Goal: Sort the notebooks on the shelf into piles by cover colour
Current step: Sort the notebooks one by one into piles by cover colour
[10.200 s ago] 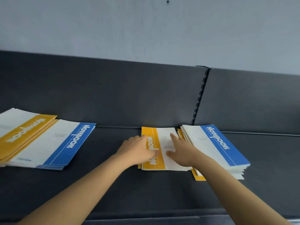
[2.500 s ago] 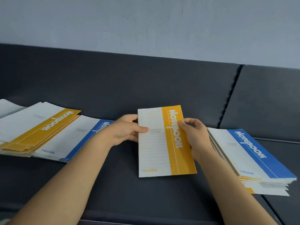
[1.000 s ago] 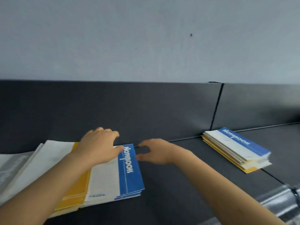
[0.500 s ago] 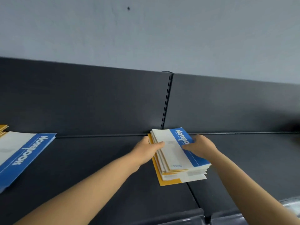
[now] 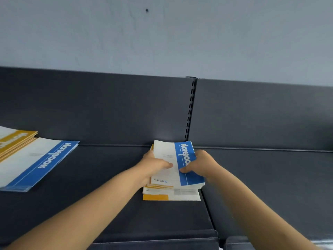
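A mixed stack of notebooks lies at the middle of the dark shelf, with yellow covers showing low in it. On top is a blue-and-white notebook. My left hand grips its left edge, thumb on the white cover. My right hand holds its right edge, thumb on the blue band. At the far left lie a blue pile and, behind it, a yellow pile.
The shelf's dark back panel rises behind the piles, with a slotted upright just behind the middle stack. A seam splits the shelf floor beside that stack. Grey wall above.
Both hands have closed further onto the top blue notebook of the middle stack. The view has shifted left, so more of the sorted piles at the left shows.
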`<control>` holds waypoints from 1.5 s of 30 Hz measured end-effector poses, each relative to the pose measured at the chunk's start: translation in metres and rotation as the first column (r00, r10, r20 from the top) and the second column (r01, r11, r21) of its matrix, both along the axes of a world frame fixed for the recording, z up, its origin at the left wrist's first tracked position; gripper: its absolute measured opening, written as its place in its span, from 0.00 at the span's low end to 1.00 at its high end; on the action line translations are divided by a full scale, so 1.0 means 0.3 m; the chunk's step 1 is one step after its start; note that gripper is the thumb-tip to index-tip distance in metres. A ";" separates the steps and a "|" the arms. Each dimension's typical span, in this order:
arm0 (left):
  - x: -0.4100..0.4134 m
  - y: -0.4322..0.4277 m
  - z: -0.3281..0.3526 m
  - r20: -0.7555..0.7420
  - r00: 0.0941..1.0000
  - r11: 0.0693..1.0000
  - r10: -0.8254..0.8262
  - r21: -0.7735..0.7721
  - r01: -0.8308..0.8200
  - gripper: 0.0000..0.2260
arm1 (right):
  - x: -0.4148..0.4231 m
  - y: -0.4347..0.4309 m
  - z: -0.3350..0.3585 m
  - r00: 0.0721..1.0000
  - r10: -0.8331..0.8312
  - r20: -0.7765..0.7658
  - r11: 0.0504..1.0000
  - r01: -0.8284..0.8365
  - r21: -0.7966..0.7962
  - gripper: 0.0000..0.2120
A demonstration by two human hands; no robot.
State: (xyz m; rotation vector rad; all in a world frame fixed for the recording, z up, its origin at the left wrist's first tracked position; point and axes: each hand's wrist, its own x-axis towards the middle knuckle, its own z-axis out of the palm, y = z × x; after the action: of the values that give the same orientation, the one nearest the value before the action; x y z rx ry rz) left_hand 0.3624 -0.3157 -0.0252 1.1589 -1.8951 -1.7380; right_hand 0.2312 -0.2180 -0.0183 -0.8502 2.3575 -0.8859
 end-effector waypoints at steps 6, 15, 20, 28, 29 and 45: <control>0.062 -0.022 0.001 0.097 0.986 0.980 0.136 -0.158 -0.120 0.24 | 0.029 -0.063 -0.025 0.999 -0.002 -0.048 1.000 0.002 -0.006 0.23; 0.131 -0.096 0.011 -0.089 0.978 0.857 0.189 -0.472 -0.208 0.08 | 0.077 -0.163 -0.020 0.944 0.031 -0.329 0.993 0.009 0.120 0.29; 0.296 -0.236 0.049 -0.286 0.944 0.870 0.164 -0.410 -0.275 0.03 | 0.249 -0.290 0.036 0.999 0.002 -0.051 0.972 -0.014 -0.234 0.24; 0.834 -0.661 0.112 -0.043 0.992 0.855 0.115 -0.504 -0.121 0.27 | 0.762 -0.642 0.021 0.953 0.140 0.267 0.949 -0.052 -0.310 0.25; 0.882 -0.694 0.101 0.105 0.988 0.816 0.111 -0.577 -0.031 0.31 | 0.809 -0.687 0.000 0.953 0.120 0.278 0.957 -0.037 -0.286 0.25; 0.992 -0.749 0.004 0.698 0.690 0.209 0.193 -0.716 0.666 0.19 | 0.942 -0.860 0.007 0.823 -0.039 0.566 0.979 0.146 -0.144 0.16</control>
State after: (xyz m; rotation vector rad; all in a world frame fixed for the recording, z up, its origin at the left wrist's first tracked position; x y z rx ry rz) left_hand 0.6599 -0.5405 -0.0241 0.8900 -2.9625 0.3019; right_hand 0.5137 -0.4759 -0.0160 -0.4480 1.8262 -1.2149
